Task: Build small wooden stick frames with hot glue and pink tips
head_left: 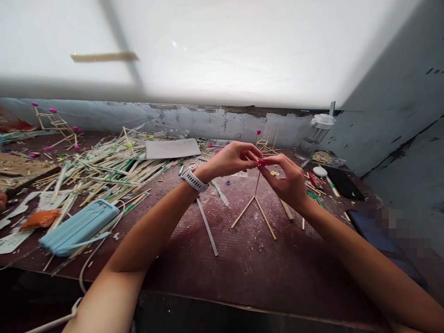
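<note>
A small pinkish-red ball of modelling clay (262, 162) is pinched between my two hands above the middle of the table. My right hand (286, 178) grips its right side between thumb and fingertips. From the left, the thumb and fingers of my left hand (233, 159) close on the ball's other side. Below the ball a thin wooden stick (257, 185) runs down to a joint where two more sticks (265, 217) spread apart like legs. A white watch sits on my left wrist.
Loose sticks (100, 173) are heaped at the left, near a light-blue power bank (79, 226) with a cable. A stick frame with pink balls (57, 122) stands back left. A clear bottle (317, 132), a black phone (345, 183) and a dark-blue tablet-like object (378, 240) occupy the right.
</note>
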A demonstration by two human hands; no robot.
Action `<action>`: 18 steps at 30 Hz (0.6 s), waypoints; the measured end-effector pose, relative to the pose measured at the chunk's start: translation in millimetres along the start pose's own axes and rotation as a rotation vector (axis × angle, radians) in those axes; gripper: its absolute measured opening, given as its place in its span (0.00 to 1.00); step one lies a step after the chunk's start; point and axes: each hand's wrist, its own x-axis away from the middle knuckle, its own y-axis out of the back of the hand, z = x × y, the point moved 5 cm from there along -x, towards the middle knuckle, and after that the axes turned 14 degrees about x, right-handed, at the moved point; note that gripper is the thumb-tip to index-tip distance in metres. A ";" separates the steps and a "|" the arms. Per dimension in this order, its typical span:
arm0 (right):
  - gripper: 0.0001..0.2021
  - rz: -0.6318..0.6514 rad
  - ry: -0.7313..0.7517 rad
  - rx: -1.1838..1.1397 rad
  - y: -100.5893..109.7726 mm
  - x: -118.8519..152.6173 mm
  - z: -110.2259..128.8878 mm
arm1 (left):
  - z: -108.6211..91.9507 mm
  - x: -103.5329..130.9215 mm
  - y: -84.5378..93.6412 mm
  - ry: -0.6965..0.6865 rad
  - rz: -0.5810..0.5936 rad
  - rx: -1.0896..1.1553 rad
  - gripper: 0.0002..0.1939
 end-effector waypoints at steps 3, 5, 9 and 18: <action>0.08 -0.002 -0.037 0.009 -1.0 1.0 -4.6 | -1.2 -0.6 0.6 -0.042 0.018 -0.046 0.12; 0.07 0.019 -0.025 0.000 -1.3 0.4 -5.1 | -1.4 -1.3 1.1 -0.065 0.007 -0.082 0.11; 0.07 0.059 0.015 -0.050 -0.5 -1.6 -4.4 | -1.4 -2.4 2.1 -0.086 -0.038 -0.162 0.09; 0.06 0.042 -0.003 -0.082 0.1 -2.9 -8.8 | -0.1 -2.0 -0.2 -0.111 -0.045 -0.158 0.08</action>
